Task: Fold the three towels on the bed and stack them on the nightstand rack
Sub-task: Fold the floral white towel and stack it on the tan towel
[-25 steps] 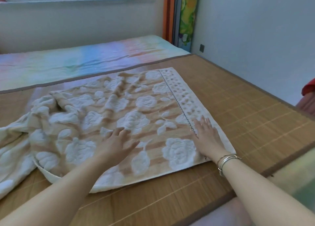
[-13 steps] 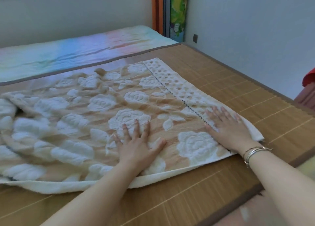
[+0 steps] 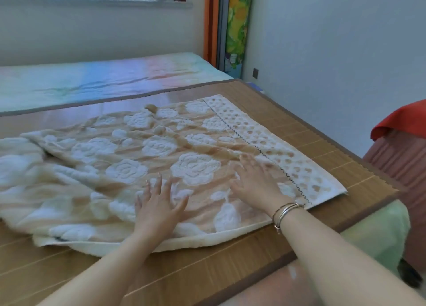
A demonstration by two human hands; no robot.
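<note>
Lying on bamboo mat (image 3: 299,148): towel (image 3: 129,158), rose-patterned, spread out, rumpled at left.
Left hand (image 3: 159,204): fingers splayed wide, pressing flat on towel's near part.
Right hand (image 3: 255,181): fingers straight, blurred, resting flat just beside the zigzag-stitched border.

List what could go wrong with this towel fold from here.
1. The left part of the rose-patterned towel is bunched and wrinkled, while both the left hand and right hand press flat near its right end; folding now would likely trap creases.
2. The towel's near edge lies close to the edge of the bamboo mat; a hard sweep could drag it off the bed.
</note>
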